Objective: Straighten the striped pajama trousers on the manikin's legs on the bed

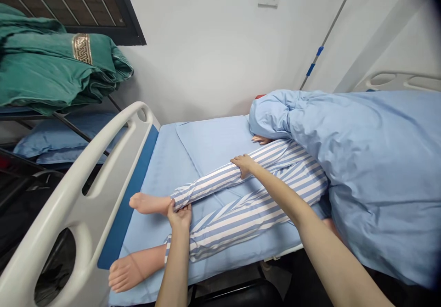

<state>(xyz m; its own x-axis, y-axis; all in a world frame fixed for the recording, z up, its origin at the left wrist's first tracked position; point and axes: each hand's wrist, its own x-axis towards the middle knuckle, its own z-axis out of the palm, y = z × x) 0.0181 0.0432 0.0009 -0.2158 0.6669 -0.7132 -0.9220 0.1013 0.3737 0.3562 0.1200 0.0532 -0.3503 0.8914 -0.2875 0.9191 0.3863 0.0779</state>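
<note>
A manikin in blue-and-white striped pajama trousers lies on the bed, its bare feet toward the footboard. My left hand is at the ankle of the manikin's far leg, thumb against its near side and fingers passing underneath. My right hand grips the same leg around the knee, fingers over the top. The far foot appears slightly raised from the sheet. The near leg lies along the bed's edge, its foot pointing at the footboard. One manikin hand shows under the quilt.
A bunched light-blue quilt covers the manikin's upper body. The white-and-blue footboard rises on the left. Behind it, a rack holds green folded cloth and blue pillows. A pole stands by the wall; a black seat is below.
</note>
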